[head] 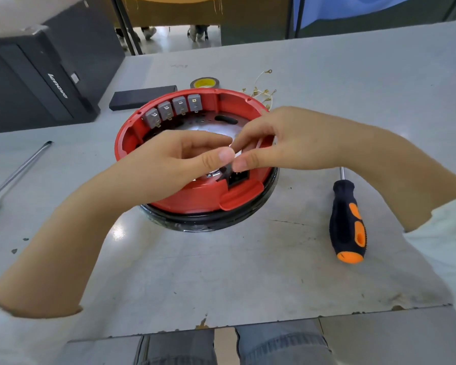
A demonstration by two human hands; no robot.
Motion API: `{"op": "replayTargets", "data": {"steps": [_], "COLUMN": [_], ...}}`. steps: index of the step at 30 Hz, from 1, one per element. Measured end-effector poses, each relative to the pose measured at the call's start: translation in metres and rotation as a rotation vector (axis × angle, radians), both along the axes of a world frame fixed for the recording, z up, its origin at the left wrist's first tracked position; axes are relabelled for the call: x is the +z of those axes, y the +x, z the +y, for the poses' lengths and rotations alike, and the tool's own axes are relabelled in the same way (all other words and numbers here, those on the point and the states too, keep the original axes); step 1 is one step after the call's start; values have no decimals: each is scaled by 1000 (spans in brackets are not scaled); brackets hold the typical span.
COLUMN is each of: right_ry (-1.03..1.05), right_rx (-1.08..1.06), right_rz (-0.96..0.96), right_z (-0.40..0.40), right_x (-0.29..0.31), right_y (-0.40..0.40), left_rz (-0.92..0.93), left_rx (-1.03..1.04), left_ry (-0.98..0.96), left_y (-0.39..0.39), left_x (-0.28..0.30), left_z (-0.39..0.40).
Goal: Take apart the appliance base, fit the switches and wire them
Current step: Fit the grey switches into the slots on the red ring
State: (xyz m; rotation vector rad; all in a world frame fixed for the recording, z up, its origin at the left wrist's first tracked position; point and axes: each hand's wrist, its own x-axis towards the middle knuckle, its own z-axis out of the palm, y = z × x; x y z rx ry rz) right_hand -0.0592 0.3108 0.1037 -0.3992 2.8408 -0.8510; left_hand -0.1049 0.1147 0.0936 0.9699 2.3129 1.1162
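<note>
Wiring step: my left hand [195,154] and right hand [269,143] both pinch a small black connector [228,171] over the red appliance base [195,196] at table centre; four switches [173,109] sit at eleven o'clock. Next, seating it needs careful alignment.

A grey table [248,272] with scratched, chipped paint carries the red appliance base [195,198] on its black ring, in the middle. To its right lies a black and orange screwdriver [347,219], and at the left edge a second screwdriver [19,173] (only partly in view). Behind the base lie a tape roll [204,82], a flat black box [142,97], some loose wires with terminals [262,88] and a black Lenovo case [37,83].
</note>
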Motion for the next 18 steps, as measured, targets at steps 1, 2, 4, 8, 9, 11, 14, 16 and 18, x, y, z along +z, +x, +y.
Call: {"op": "replayTargets", "data": {"steps": [1, 2, 4, 8, 9, 11, 14, 16, 18], "right_ry": [-58, -106, -125, -45, -48, -79, -79, -68, -81], "right_rx": [-17, -22, -4, 12, 19, 27, 35, 44, 41], "right_rz": [18, 32, 42, -48, -67, -75, -92, -107, -92], "right_z": [4, 6, 8, 8, 8, 9, 10, 9, 7], "right_x": [-4, -8, -10, -5, -5, -8, -10, -11, -13], "right_y": [4, 5, 5, -4, -6, -9, -12, -14, -16], "left_rz": [4, 11, -10, -138, -167, -188, -148, -166, -181], "left_rx": [12, 24, 60, 47, 28, -8, -52, -81, -78], "left_ry": [-8, -20, -37, -192, -234, -280, -300, -287, -254], "left_y": [1, 3, 1, -12, -16, -23, -30, -32, -34], "left_x": [-2, -4, -3, 9, 10, 8, 5, 1, -3], "left_z": [0, 0, 2, 8, 9, 12, 13, 13, 13]}}
